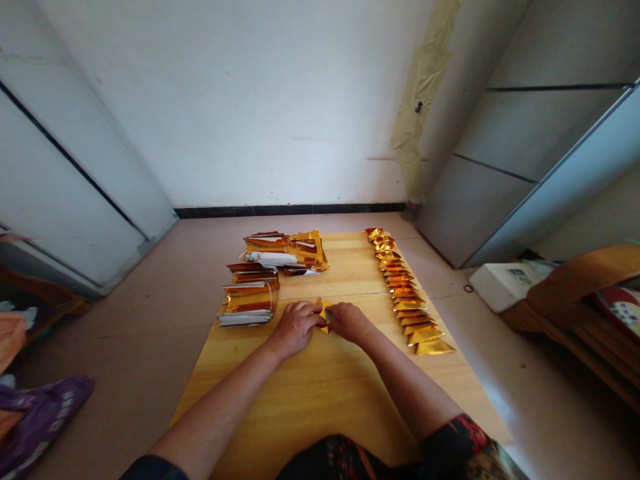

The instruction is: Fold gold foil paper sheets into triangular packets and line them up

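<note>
Between my hands, over the middle of the wooden table (300,393), is a small piece of gold foil paper (325,315), partly folded. My left hand (299,327) grips its left side with curled fingers. From the right, my right hand (350,321) pinches the other side; its fingertips partly cover the paper. Bundles of gold foil sheets (250,299) with white backs lie just beyond my left hand, and more gold sheets (305,250) are stacked behind them. Along the table's right side runs a long row of folded gold paper pieces (407,293), overlapping one another.
A white wall (280,120) with a dark skirting stands beyond the table. Grey cabinets (500,160) rise at the right. A white box (503,285) and a wooden bench (575,300) are at the right, and a purple bag (50,420) lies at the lower left.
</note>
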Demonstrator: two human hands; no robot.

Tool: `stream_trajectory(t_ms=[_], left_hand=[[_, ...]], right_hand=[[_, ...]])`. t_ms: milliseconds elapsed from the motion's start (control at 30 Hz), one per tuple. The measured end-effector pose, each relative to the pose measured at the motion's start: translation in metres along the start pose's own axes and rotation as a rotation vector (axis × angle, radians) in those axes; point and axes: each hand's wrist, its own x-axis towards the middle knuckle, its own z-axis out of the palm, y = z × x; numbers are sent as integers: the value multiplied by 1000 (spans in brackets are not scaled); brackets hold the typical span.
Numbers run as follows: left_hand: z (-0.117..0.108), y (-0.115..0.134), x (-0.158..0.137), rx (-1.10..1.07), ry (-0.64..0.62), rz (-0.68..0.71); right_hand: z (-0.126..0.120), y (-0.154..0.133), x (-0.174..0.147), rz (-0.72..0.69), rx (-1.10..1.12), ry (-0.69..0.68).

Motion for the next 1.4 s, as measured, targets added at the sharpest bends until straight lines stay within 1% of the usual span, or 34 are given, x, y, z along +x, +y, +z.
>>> stream_trajectory(t_ms=[167,233,367,433,533,667,733,833,933,1033,1133,1267,1333,1400], left_hand=[[-1,-4,4,-90,-17,72],[0,-1,4,-90,-18,62],[2,11,0,-15,3,5],[2,18,0,27,8,-29],[2,21,3,46,-2,-56],[2,6,14,-41,-9,-8],[1,-4,19,-104,-5,13],[-2,-16,25,-174,-20,63],[-3,-21,25,-228,-32,100],[-3,-24,24,-267,-75,97],[-2,-27,23,-266,-94,88],[-2,-28,24,-233,-83,113],[-3,-28,27,-217,-79,142],[-3,-28,31,-198,-63,169]], right_hand=[[5,-6,-6,88,-15,65],[5,-9,-6,98,-16,71],[3,-10,-2,83,-23,59],[-3,-7,0,52,-52,36],[-15,-4,3,-13,-107,-44],[-27,-6,0,-63,-76,-166],[-26,-11,-2,-26,-97,-148],[-17,-18,-4,43,-164,-67],[-7,-20,-4,12,-217,-17],[-4,-19,-3,-39,-259,12],[-3,-22,-4,-54,-262,11],[-1,-26,-7,12,-246,26],[-1,-24,-8,20,-254,52],[-4,-18,-8,-1,-259,70]])
